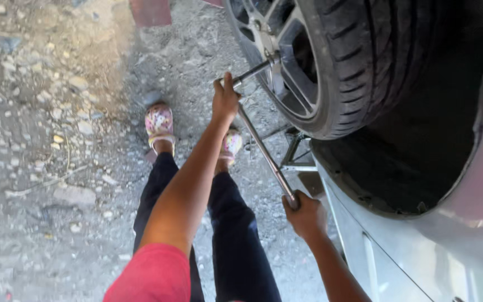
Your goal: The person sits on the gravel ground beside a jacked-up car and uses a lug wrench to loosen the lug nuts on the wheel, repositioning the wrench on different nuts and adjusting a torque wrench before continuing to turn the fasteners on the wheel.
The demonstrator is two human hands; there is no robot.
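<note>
A metal lug wrench (264, 154) is set on a nut of an alloy wheel (278, 61) with a black tyre (364, 67). My left hand (225, 100), at the end of a red-sleeved arm, grips the wrench near its bend, close to the rim. Lower down, my right hand (307, 215) is closed round the far end of the long bar. The bar slants between the two hands.
A silver car body (398, 263) and dark wheel arch (420, 151) fill the right side. A metal jack (297, 159) stands under the car behind the bar. My legs in dark trousers (236, 240) and patterned shoes (159, 123) rest on stony gravel ground (46, 140).
</note>
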